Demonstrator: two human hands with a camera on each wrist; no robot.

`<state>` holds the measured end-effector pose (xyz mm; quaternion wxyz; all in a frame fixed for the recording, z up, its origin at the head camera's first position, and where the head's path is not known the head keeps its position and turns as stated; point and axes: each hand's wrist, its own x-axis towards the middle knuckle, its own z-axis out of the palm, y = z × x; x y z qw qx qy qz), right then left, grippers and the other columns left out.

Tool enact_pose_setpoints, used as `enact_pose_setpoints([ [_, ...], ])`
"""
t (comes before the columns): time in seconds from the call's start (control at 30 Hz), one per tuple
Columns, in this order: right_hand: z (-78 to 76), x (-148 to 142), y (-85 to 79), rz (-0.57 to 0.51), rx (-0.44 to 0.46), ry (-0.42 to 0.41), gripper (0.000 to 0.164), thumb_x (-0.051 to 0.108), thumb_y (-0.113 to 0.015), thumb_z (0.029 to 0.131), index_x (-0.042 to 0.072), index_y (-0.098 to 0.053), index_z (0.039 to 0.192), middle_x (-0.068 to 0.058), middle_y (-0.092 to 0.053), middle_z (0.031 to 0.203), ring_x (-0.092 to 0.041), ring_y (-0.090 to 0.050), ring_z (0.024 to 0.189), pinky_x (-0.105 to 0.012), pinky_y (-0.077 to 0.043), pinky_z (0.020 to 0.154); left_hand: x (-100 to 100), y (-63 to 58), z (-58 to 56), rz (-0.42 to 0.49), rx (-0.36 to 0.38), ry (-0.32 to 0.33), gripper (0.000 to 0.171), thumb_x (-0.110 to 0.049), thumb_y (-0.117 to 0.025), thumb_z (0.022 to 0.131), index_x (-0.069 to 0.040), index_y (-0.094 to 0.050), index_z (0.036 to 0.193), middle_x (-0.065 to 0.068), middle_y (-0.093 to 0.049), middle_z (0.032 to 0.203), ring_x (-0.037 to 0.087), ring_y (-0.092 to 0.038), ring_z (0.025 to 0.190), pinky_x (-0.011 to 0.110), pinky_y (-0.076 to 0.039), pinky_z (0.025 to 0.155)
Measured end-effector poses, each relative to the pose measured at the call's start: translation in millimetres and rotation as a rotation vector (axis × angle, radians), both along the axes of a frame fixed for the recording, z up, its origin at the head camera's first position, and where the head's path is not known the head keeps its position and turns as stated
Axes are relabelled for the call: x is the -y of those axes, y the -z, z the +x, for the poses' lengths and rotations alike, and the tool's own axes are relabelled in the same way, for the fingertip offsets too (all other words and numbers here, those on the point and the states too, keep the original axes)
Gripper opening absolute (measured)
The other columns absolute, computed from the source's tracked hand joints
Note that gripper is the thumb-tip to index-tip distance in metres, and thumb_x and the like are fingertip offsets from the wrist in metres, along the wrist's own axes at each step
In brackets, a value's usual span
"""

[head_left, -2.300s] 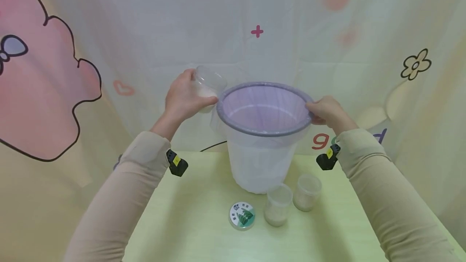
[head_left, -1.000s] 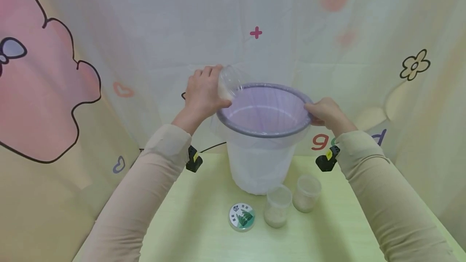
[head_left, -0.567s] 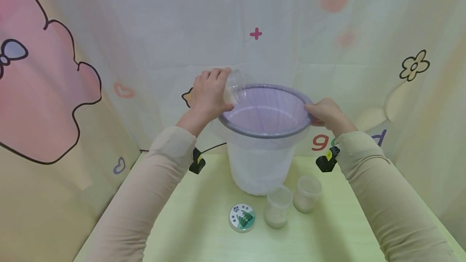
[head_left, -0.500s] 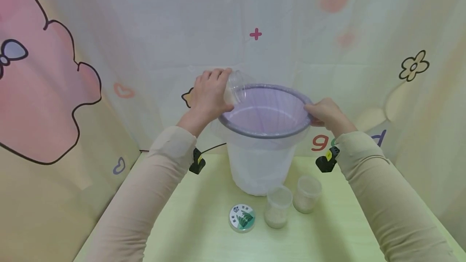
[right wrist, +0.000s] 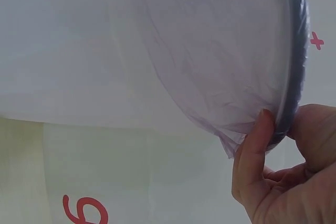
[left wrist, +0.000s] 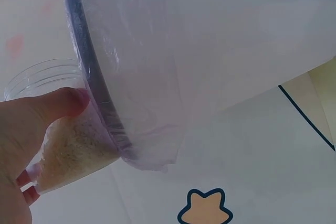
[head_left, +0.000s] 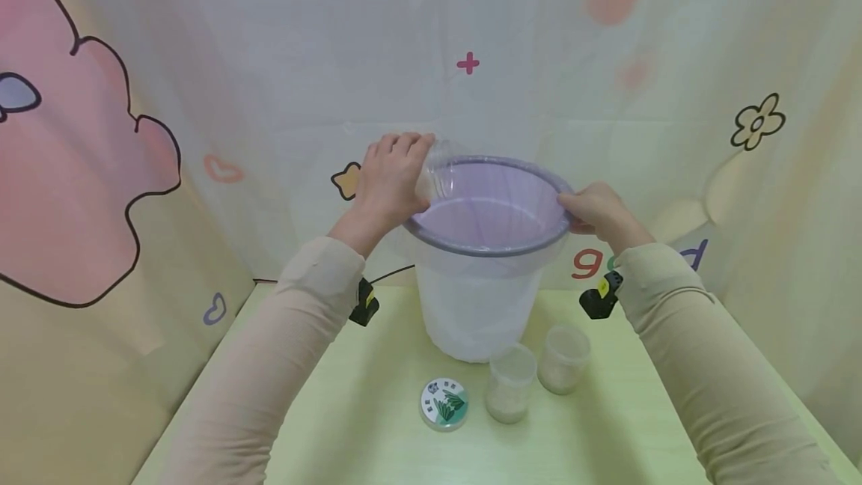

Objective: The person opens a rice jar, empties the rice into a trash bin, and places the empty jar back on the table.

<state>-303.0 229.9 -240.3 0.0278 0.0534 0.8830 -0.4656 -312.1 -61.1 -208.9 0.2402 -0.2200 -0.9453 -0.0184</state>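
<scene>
My left hand point(head_left: 390, 182) grips a clear plastic jar point(left wrist: 76, 153) that is tilted at the left side of the bin's rim. Pale grains like rice fill its lower part in the left wrist view. Its mouth leans over the opening of a white trash bin point(head_left: 478, 305) with a grey rim. A thin purple bag point(right wrist: 210, 66) lines the bin and folds over that rim. On the far side, my right hand point(head_left: 599, 208) pinches rim and bag between thumb and fingers. The bottom inside the bin is hidden.
Two more clear jars holding pale grains, a nearer one point(head_left: 510, 388) and a farther one point(head_left: 564, 361), stand before the bin on the pale table point(head_left: 377, 440). Left of them lies a round lid point(head_left: 444, 403) with a green leaf print. A printed curtain point(head_left: 323, 36) hangs close behind.
My left hand has brought the jar rightward from outside the rim to over it, tipping it further, then lowered slightly. My right hand keeps its hold on the rim.
</scene>
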Motion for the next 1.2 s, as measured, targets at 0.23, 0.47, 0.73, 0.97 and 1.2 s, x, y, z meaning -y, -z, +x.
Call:
enact_pose_setpoints([
  [0.23,0.0,-1.4,-0.4,0.019,0.002,0.0,0.039,0.021,-0.047,0.091,-0.013,-0.052,0.109,0.0,-0.054,0.074,-0.004,-0.055,0.061,-0.02,-0.053,0.066,-1.0,2.1,-0.7,-0.033,-0.018,0.006,0.088,-0.027,-0.079,0.07,-0.016,-0.03,0.142,0.005,-0.038,0.141,0.028,-0.032,0.128,0.041,-0.025,0.106],
  [0.47,0.5,0.3,-0.9,0.002,0.015,0.001,0.041,0.02,-0.047,0.091,-0.014,-0.051,0.114,0.001,-0.056,0.075,-0.004,-0.057,0.062,-0.021,-0.053,0.069,0.3,4.6,-0.3,-0.059,-0.032,0.013,0.088,-0.027,-0.079,0.07,-0.016,-0.031,0.142,0.006,-0.038,0.141,0.028,-0.032,0.129,0.041,-0.026,0.106],
  [0.73,0.7,1.1,-0.8,0.009,0.019,0.002,0.043,0.021,-0.046,0.092,-0.014,-0.05,0.116,0.0,-0.056,0.076,-0.004,-0.057,0.062,-0.021,-0.053,0.07,0.1,4.6,1.3,-0.071,-0.037,0.028,0.088,-0.027,-0.08,0.069,-0.015,-0.032,0.142,0.006,-0.04,0.14,0.028,-0.033,0.128,0.041,-0.025,0.107],
  [0.97,-0.5,0.4,-0.1,0.007,0.016,0.004,0.043,0.021,-0.046,0.092,-0.014,-0.049,0.117,-0.001,-0.056,0.078,-0.004,-0.057,0.062,-0.021,-0.053,0.07,-2.3,4.6,1.5,-0.105,-0.042,0.03,0.088,-0.026,-0.08,0.07,-0.016,-0.031,0.142,0.005,-0.039,0.14,0.027,-0.032,0.128,0.04,-0.025,0.107],
  [1.2,-0.1,0.6,-0.6,0.012,0.018,0.006,0.043,0.022,-0.046,0.092,-0.014,-0.05,0.116,-0.001,-0.056,0.078,-0.004,-0.057,0.063,-0.022,-0.053,0.071,-4.7,5.6,1.0,-0.12,-0.056,0.035,0.087,-0.026,-0.08,0.069,-0.016,-0.032,0.141,0.004,-0.04,0.139,0.027,-0.033,0.127,0.04,-0.025,0.106],
])
